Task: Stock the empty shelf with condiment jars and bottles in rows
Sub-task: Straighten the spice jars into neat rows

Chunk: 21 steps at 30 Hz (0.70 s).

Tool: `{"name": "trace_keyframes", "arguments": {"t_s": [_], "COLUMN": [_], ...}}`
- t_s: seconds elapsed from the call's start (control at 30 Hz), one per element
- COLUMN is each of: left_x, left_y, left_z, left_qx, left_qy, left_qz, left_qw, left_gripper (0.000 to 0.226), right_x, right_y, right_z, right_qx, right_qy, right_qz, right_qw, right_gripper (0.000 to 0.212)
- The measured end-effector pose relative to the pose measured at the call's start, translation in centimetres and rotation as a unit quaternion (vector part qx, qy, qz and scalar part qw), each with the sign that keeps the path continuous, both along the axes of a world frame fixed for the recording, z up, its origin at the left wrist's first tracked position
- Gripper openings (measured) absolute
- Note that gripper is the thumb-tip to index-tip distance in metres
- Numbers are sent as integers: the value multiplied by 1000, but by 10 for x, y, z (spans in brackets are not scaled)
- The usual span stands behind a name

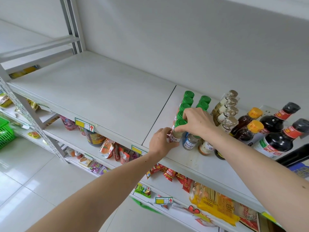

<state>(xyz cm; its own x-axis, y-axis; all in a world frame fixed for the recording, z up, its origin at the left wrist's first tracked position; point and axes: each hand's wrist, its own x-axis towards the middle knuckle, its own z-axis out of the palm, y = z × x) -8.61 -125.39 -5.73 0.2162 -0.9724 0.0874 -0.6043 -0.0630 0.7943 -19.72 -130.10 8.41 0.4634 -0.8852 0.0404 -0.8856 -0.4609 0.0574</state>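
Jars with green caps stand in rows on the shelf (103, 91). I pinch the front jar (175, 131) by its cap with my right hand (197, 122); my left hand (161, 142) wraps its bottom. A bump could tip its close neighbours.

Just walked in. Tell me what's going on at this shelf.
A person is stocking the top shelf with condiments. The left hand grips the body of the front green-capped jar while the right hand holds its cap. Behind it runs a row of green-capped jars, with clear-capped bottles and dark sauce bottles lined up to the right. The shelf's left part is bare.
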Motion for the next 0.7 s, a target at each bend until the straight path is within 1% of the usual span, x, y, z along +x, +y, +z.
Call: {"name": "trace_keyframes", "arguments": {"t_s": [0.07, 0.13, 0.2, 0.3, 0.43, 0.5, 0.6, 0.7], "left_x": [1, 2, 3, 2, 0, 0, -1, 0], "left_y": [1, 1, 0, -4, -8, -9, -11, -13], "left_z": [0, 1, 6, 12, 10, 9, 9, 8], "left_qx": [-1, 2, 24, 34, 54, 62, 59, 51], "left_qy": [9, 7, 8, 22, 33, 35, 31, 24], "left_qz": [-1, -17, -56, -115, -134, -139, -141, -138], "left_qw": [1000, 1000, 998, 993, 989, 988, 988, 989], "left_gripper": [73, 91, 100, 96, 89, 90, 84, 83], "right_x": [-2, -6, -10, -13, -10, -7, -4, -3], "right_y": [-1, -5, -11, -16, -18, -17, -15, -15], "right_z": [4, 7, 9, 10, 2, -3, -9, -11], "right_qx": [1, 4, -1, 8, 32, 42, 55, 63], "right_qy": [-18, -71, -113, -137, -128, -112, -94, -88], "right_qz": [-12, -33, -42, -30, 5, 14, 20, 13], "right_qw": [1000, 997, 993, 990, 991, 993, 994, 994], "right_gripper": [56, 57, 51, 42, 27, 30, 37, 39]}}
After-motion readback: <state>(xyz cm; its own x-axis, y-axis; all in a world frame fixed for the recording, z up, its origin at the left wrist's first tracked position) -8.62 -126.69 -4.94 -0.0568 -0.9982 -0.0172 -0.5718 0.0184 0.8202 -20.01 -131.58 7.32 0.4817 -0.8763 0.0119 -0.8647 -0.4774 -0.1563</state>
